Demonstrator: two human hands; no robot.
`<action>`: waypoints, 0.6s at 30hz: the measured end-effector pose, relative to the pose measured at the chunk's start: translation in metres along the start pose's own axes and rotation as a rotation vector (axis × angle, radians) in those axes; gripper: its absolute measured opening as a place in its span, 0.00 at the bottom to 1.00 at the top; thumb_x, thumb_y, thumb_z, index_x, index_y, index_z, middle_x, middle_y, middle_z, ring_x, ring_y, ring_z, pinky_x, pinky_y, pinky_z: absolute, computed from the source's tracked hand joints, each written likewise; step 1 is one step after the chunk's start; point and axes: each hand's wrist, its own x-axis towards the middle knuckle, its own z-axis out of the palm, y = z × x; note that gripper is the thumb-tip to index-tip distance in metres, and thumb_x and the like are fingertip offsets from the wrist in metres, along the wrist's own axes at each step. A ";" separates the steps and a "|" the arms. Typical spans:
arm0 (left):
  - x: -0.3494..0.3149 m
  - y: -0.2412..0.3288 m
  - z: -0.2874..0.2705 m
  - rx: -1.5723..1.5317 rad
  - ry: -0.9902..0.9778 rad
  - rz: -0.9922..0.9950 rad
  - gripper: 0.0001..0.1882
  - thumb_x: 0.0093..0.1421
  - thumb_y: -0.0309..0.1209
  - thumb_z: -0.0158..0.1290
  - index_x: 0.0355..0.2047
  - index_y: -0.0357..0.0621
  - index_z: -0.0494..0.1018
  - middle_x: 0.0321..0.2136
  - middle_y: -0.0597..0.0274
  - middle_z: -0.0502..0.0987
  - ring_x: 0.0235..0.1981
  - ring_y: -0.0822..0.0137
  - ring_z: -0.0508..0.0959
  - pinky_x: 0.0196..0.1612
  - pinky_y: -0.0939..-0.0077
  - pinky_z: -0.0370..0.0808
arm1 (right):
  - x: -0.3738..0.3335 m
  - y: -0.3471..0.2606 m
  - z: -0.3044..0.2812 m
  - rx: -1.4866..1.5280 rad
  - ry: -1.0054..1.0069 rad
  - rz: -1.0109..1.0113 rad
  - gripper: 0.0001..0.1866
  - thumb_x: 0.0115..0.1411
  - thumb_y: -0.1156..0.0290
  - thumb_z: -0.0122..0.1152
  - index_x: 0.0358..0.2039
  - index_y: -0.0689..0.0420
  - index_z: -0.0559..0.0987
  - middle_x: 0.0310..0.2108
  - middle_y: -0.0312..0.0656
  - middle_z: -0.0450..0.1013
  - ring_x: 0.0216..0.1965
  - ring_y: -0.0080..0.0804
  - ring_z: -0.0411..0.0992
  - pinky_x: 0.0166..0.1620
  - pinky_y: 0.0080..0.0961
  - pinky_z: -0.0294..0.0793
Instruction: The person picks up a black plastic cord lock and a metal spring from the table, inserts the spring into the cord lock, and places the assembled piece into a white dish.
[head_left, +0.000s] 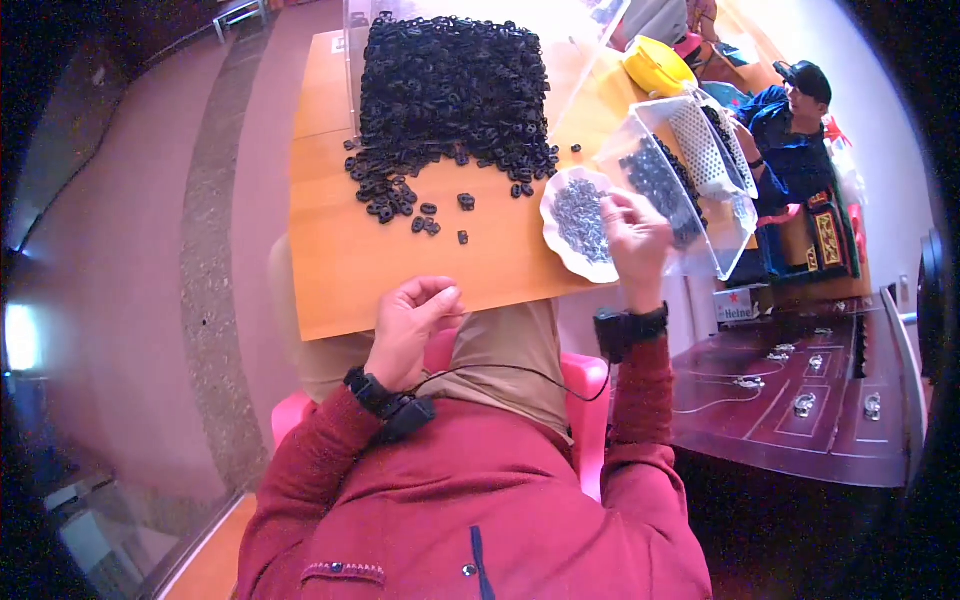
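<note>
My right hand [637, 235] is over the right side of a white scalloped bowl [552, 240], its fingers pinched together at a heap of small silvery metal pieces [578, 215]. Whatever is between those fingertips is too small to see. My left hand [412, 325] is held just off the table's near edge, thumb and fingers closed in a pinch; anything in it is hidden. Beyond the hands lies a big pile of small black oval parts with holes [450, 95]. A few loose black parts [466, 202] are scattered between the pile and my left hand.
The pile rests partly in a clear shallow tray [353, 70] on the orange-brown table [330, 260]. A clear bin [722, 262] with black parts stands right of the bowl, near a white perforated basket [695, 140] and a yellow lid [658, 66]. Another person [790, 140] sits at the far right.
</note>
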 end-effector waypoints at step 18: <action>0.000 -0.003 -0.002 -0.056 -0.035 0.003 0.06 0.60 0.27 0.56 0.36 0.38 0.74 0.27 0.65 0.77 0.26 0.77 0.76 0.31 0.84 0.75 | 0.017 -0.011 0.077 -0.561 -0.437 -0.579 0.10 0.53 0.74 0.56 0.36 0.59 0.79 0.40 0.42 0.72 0.51 0.44 0.66 0.50 0.36 0.69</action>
